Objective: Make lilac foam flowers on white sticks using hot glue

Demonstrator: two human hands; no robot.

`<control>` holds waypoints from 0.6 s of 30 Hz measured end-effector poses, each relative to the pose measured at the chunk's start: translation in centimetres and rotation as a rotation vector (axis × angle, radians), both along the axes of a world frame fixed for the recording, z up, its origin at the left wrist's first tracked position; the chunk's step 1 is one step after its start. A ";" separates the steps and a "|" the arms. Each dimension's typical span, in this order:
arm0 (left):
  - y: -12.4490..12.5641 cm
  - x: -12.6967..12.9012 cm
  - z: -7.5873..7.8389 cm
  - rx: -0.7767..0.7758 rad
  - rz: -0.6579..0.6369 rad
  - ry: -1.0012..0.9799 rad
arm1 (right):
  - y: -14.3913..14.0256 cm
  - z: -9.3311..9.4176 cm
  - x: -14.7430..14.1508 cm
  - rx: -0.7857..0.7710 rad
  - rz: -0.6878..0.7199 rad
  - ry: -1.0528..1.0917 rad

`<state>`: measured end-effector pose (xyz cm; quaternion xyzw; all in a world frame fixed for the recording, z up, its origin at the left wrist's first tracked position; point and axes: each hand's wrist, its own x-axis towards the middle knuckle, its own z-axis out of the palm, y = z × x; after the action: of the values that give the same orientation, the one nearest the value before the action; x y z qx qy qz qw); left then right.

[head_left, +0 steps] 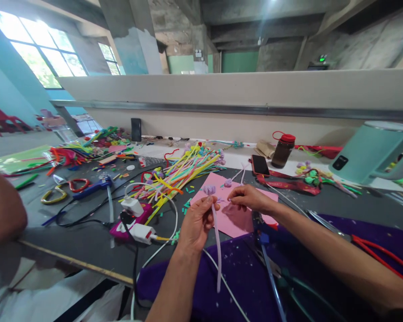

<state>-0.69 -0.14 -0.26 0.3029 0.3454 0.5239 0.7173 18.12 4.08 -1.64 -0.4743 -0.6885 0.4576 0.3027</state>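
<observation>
My left hand (pixel 199 219) pinches a lavender pipe-cleaner flower (pixel 208 190), its petals curled above the thumb and its long fuzzy stem (pixel 217 250) hanging below. To the right, my right hand (pixel 250 198) hovers over a pink sheet (pixel 233 226) with thumb and forefinger closed on a tiny lavender piece (pixel 229 200), too small to name exactly. Small lavender bits lie on the sheet between the two hands. Just beyond them rests another lavender flower (pixel 228 183) with a stem.
Bundled pipe cleaners (pixel 188 172) lie at centre-left, behind a purple power strip (pixel 130 223) with chargers and cables. Scissors (pixel 65 190) and a blue glue gun (pixel 94 188) are left. A phone (pixel 260 166), bottle (pixel 283 151) and kettle (pixel 362 152) stand right; pliers lie near my right arm.
</observation>
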 end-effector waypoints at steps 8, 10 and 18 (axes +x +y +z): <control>-0.1 1.1 -0.6 0.011 -0.079 0.111 | -3.4 1.9 1.2 -0.053 -0.047 0.150; -0.1 1.3 -0.9 0.017 -0.109 0.144 | -3.9 2.3 1.2 -0.054 -0.060 0.182; -0.6 2.4 -0.9 0.003 -0.160 0.217 | -5.2 3.4 0.6 0.066 0.013 0.091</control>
<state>1.74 -0.72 -1.20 0.3857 0.3948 0.4297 0.7146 18.71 -1.10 1.75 -0.4383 -0.6918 0.4575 0.3465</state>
